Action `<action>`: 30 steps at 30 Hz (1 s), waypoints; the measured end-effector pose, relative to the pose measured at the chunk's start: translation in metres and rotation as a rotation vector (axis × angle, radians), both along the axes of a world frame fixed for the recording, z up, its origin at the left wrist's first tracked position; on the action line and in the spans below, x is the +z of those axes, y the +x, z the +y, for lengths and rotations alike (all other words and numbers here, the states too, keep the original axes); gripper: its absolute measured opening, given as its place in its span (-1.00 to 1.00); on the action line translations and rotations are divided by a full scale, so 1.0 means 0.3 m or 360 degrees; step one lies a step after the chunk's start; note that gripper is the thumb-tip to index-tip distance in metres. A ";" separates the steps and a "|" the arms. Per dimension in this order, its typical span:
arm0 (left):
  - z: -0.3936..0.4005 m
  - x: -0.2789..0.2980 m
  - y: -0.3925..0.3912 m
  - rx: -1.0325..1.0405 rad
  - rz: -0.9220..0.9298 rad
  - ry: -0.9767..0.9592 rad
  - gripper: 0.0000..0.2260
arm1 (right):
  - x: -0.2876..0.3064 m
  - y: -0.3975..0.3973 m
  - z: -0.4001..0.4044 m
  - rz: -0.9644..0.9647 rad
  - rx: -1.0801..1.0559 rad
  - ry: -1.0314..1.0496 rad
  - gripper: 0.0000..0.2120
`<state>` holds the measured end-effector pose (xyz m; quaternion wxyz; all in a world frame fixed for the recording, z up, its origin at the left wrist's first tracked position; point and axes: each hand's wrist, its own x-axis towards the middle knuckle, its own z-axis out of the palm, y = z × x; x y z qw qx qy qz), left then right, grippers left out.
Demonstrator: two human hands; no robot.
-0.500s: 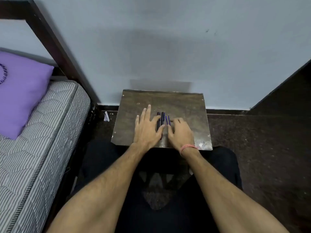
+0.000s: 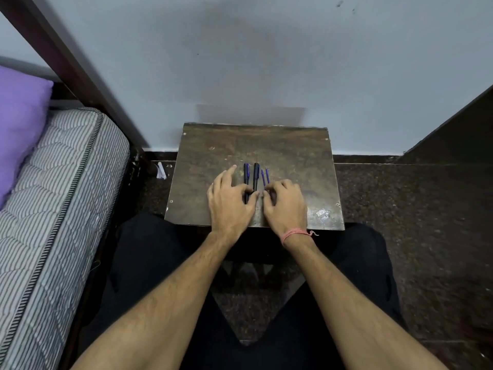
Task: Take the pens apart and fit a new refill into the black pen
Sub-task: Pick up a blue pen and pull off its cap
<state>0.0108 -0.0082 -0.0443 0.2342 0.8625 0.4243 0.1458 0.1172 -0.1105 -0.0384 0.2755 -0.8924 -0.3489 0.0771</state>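
Pens (image 2: 255, 176) lie on stool (image 2: 293, 145); both hands (image 2: 230, 202) touching them.

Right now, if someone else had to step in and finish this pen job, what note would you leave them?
Left hand: resting on the small table, fingers over the near ends of the left pen and the black pen; whether it grips them is unclear.
Right hand: fingers curled over the near ends of the two refills.
Layout: pens and refills lie side by side, pointing away, mid-table.
Done: nothing visibly taken apart.
Left: open the pens, swap a refill into the black pen.
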 end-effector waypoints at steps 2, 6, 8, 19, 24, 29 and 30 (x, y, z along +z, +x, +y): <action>0.000 -0.005 0.001 0.0024 -0.0035 0.0008 -0.82 | -0.008 0.002 0.009 -0.0044 0.0007 -0.0008 -0.84; -0.002 -0.001 0.008 0.0043 -0.0075 0.0061 -0.83 | -0.007 0.012 0.039 -0.0074 0.0016 -0.0050 -0.81; -0.001 0.003 0.014 0.0037 -0.0059 0.0091 -0.83 | 0.003 0.024 0.059 -0.0063 0.0042 -0.0122 -0.79; -0.042 0.013 0.011 0.0276 -0.0278 0.0054 -0.79 | 0.048 0.028 0.096 0.0220 -0.0069 0.0016 -0.83; -0.107 0.034 -0.024 0.0269 -0.0461 0.0068 -0.74 | 0.058 0.012 0.082 0.1111 -0.0424 0.0602 -0.75; -0.150 0.026 -0.091 0.0153 -0.0445 0.0005 -0.84 | 0.060 0.003 0.032 0.1550 -0.0433 0.0827 -0.81; -0.154 0.027 -0.100 0.0156 -0.0440 -0.0025 -0.86 | 0.058 -0.004 0.020 0.1617 -0.0422 0.0825 -0.81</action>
